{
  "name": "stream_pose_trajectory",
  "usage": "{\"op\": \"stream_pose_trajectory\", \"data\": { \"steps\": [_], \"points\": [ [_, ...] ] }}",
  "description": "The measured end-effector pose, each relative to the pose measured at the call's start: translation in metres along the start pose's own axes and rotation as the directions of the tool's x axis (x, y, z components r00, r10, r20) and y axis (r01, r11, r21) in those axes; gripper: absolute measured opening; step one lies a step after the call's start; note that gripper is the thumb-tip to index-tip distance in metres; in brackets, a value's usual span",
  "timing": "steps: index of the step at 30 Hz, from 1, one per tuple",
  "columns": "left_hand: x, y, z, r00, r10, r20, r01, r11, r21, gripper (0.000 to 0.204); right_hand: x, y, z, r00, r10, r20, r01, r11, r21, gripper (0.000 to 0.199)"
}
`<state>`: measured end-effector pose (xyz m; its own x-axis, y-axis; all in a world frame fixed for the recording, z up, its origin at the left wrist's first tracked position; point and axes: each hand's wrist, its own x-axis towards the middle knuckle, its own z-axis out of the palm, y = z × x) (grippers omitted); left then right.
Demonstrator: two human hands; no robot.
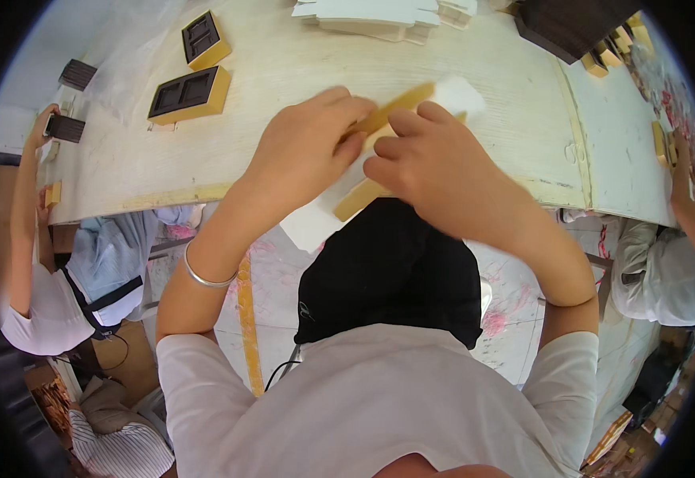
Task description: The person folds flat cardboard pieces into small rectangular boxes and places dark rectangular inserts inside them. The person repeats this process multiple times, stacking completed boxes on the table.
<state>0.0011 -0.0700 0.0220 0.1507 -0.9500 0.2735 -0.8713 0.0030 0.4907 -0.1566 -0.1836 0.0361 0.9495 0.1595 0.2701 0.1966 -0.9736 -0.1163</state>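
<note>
A white and gold card box blank (309,226) lies slantwise at the table's near edge, its lower left corner jutting out past the edge. One gold strip (408,101) along its far side stands up, and a second gold strip (355,200) runs along the near side. My left hand (308,147) has its fingers and thumb closed on the far gold strip. Over the middle of the blank, my right hand (435,163) is curled with its fingertips against the card. What its fingertips grip is partly hidden behind the knuckles.
Two gold boxes with dark trays (187,94) (203,40) sit at the far left. White flat cartons (371,17) are stacked at the back, beside a dark brown box (570,25). Other people work at the left, one hand (42,127) holding a dark tray, and at the right.
</note>
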Motion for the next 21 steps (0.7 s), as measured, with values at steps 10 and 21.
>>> {"op": "stream_pose_trajectory", "data": {
  "steps": [10,21],
  "points": [
    [-0.009,0.018,0.002,0.980,-0.046,0.196,0.067,0.993,-0.098,0.033,-0.037,-0.006,0.024,0.967,0.220,-0.126,-0.109,0.810,0.577,0.019],
    [-0.027,0.016,0.019,0.993,0.086,0.082,-0.049,0.923,-0.381,0.038,-0.033,-0.005,0.009,0.927,0.372,0.042,-0.308,0.694,0.651,0.031]
  ]
}}
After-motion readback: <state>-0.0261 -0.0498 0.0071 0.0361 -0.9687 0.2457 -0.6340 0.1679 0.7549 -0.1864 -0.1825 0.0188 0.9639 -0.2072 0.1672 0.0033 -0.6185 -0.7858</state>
